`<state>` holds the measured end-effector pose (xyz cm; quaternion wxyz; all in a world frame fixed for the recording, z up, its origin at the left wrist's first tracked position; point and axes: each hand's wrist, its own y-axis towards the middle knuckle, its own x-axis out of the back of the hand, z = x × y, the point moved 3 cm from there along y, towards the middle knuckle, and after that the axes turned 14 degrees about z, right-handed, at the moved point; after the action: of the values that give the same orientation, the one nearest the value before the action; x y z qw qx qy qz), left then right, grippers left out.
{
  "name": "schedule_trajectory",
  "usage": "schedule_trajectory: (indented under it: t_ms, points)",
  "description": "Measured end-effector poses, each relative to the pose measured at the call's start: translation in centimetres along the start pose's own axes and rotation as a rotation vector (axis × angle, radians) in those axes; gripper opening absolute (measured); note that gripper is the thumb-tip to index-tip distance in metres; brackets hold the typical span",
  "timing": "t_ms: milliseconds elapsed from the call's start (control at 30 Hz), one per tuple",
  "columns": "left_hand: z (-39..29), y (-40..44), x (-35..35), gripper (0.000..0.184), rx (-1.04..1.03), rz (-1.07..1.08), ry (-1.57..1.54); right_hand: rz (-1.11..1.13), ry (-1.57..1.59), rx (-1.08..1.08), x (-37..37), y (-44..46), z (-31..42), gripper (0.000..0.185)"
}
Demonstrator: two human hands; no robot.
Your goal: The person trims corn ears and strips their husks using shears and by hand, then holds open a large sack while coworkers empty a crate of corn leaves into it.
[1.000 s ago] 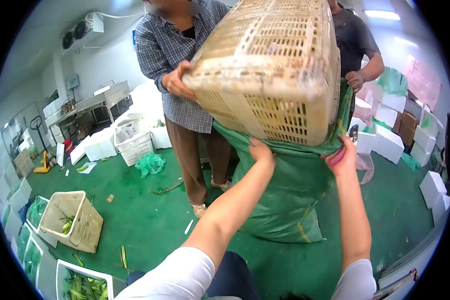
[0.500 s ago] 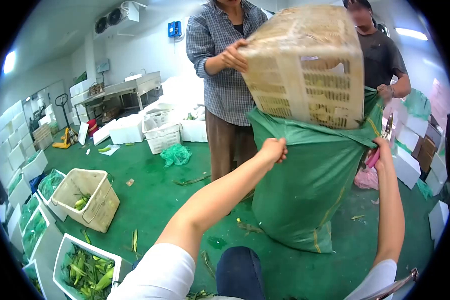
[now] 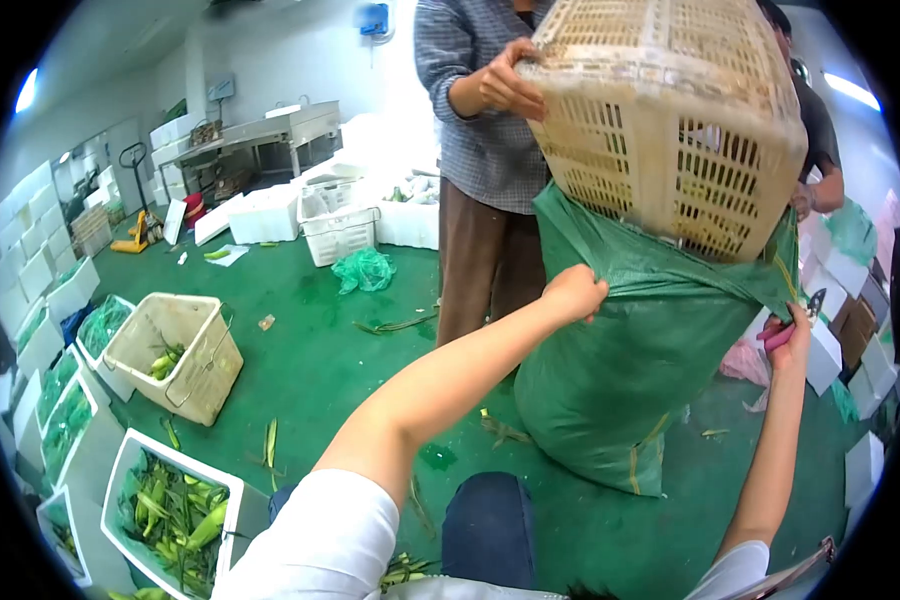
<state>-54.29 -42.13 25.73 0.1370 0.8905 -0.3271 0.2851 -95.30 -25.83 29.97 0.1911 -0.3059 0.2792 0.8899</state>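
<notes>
A large green woven sack (image 3: pixel 625 380) stands on the floor before me, bulging low down. My left hand (image 3: pixel 577 294) is closed on the near left of its rim and pulls the fabric taut. At the rim's right side my right hand (image 3: pixel 790 338) is closed on the fabric, with pink-handled pruning shears (image 3: pixel 776 337) also in it, blades up. Over the sack's mouth tilts a yellowed plastic crate (image 3: pixel 660 130), its lower end against the opening. A co-worker in a checked shirt grips the crate's left side. What passes into the sack is hidden.
Another person (image 3: pixel 820 150) stands behind the crate, a hand near the sack's right rim. On the left are a cream crate (image 3: pixel 220 340) with a few green ears and a white foam box (image 3: pixel 120 500) of corn husks. Husk scraps (image 3: pixel 270 445) litter the green floor (image 3: pixel 320 370).
The crate has turned and tipped further down over the sack's mouth. Both my hands keep their hold on the rim. The whole view has shifted slightly.
</notes>
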Motion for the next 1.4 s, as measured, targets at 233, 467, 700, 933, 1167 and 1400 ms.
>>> schedule_trajectory:
  t_ms: [233, 467, 700, 933, 1167, 1400]
  points:
    - [-12.6, 2.6, -1.6, 0.037, -0.789, -0.643, 0.677, 0.058, 0.046, -0.118, -1.5, 0.4, -1.2, 0.021]
    - [-14.8, 9.2, -4.3, 0.02, -0.833, -0.323, 1.132, -0.023, -0.011, -0.063, 3.1, -3.4, -3.4, 0.02]
    - [-9.1, 5.2, -4.5, 0.021, -0.929, -0.062, 1.063, 0.04, 0.116, -0.021, 5.4, -3.7, -4.9, 0.022]
    - [-7.4, 5.2, 3.2, 0.041, -0.485, 0.148, 1.286, 0.074, 0.065, -0.067, 3.0, -3.3, -2.7, 0.016]
    - [-15.5, 1.3, 11.2, 0.036, -0.538, 0.012, 1.439, 0.079, 0.071, -0.037, -0.2, -0.3, -2.4, 0.021]
    - [-10.2, -10.3, 6.2, 0.039, -0.866, 0.124, 1.436, 0.135, 0.09, 0.017, 0.0, -5.6, -5.1, 0.016]
